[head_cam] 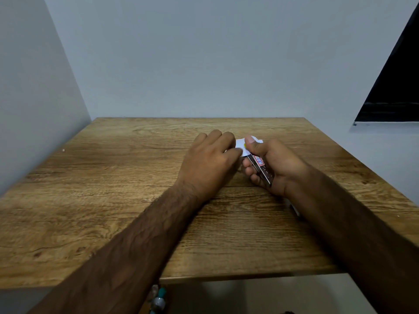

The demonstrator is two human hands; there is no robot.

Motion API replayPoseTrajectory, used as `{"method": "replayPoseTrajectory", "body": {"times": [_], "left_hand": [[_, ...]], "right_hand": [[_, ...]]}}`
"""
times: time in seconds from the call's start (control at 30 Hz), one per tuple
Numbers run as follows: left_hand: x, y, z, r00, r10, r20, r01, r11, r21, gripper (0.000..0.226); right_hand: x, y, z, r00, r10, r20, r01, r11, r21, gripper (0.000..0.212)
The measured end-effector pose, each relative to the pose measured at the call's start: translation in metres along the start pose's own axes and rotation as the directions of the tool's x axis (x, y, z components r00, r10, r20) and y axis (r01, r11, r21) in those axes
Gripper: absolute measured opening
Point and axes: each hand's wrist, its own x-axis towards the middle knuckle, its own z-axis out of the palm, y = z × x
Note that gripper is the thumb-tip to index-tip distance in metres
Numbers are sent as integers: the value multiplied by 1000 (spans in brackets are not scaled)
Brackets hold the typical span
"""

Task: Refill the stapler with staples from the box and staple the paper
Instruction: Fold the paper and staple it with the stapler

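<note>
A: Entry, stapler. Where did it sit?

B: In the right hand, held just above the wooden table, a little right of the table's centre. It was a slim metal stapler with a red-and-blue label on its top face. Its nose pointed toward 11 o'clock, its tail toward 5 o'clock.

A: Fingers of that hand?

B: Curled closed round the stapler body from below, thumb laid along the top and reaching to the nose. A firm wrap, no gap that I could see.

A: And the paper?

B: A small white piece, sticking out at the stapler's nose, at about 12 o'clock from the right hand. A yellow spot showed on it just beside the thumb tip. Most of the sheet was hidden by the two hands; whether it lay inside the stapler's mouth I could not tell.

A: Left hand?

B: At 9 o'clock from the stapler, palm down. Its thumb and forefinger were drawn narrow and pinched the paper's left edge; the remaining fingers were bent over the top.

A: Anything else on the surface?

B: A thin white sliver showed at 5 o'clock from the right wrist, mostly covered by the forearm; not identifiable. A tiny pale speck lay far out at 9 o'clock near the left wall. Table pushed into a corner of grey walls.
</note>
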Motion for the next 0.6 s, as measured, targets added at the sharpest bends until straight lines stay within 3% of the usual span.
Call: {"method": "replayPoseTrajectory", "body": {"times": [0.23, 0.6], "left_hand": [[0, -1, 0, 1000, 0, -4, 0, 1000, 0, 11], [-2, -6, -1, 999, -11, 41, 11, 1000, -9, 7]], "right_hand": [[-3, -1, 2, 1000, -2, 8, 2, 1000, 13, 36], [-10, -4, -1, 985, 51, 163, -52, 999, 1, 46]]}}
